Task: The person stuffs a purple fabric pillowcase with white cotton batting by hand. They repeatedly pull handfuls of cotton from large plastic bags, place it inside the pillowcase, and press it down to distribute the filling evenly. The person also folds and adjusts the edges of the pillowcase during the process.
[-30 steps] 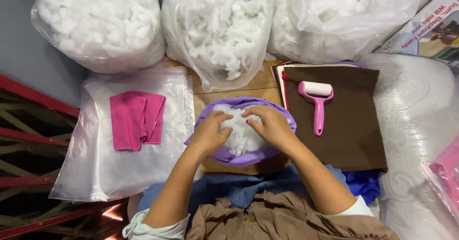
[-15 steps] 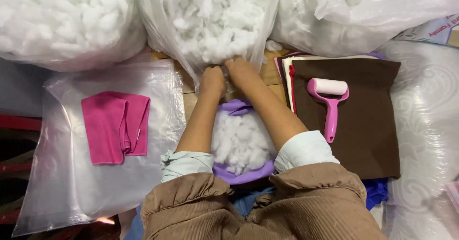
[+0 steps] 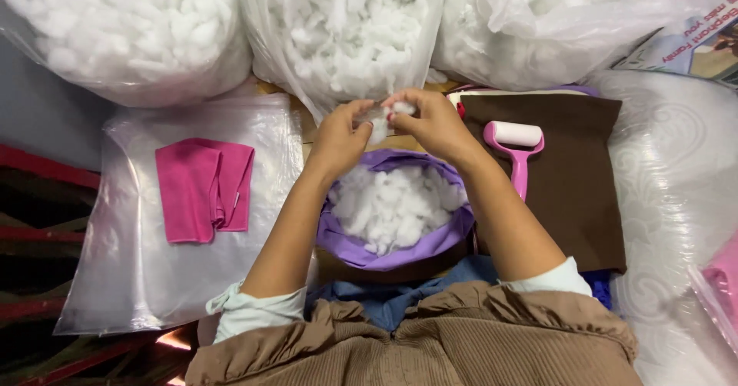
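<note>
A folded pink cloth (image 3: pixel 204 190) is seen at the left on a clear plastic bag (image 3: pixel 138 278), while a tuft of white stuffing (image 3: pixel 382 122) is pinched between left hand (image 3: pixel 342 136) and right hand (image 3: pixel 434 124), fingers closed on it, directly above the stuffing-filled purple fabric pouch (image 3: pixel 350 240), with a pink lint roller (image 3: pixel 516 151) lying at the right.

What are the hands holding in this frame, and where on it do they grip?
Both the left hand and right hand pinch a small tuft of white stuffing by its opposite sides with the fingertips, above the purple fabric pouch.
</note>
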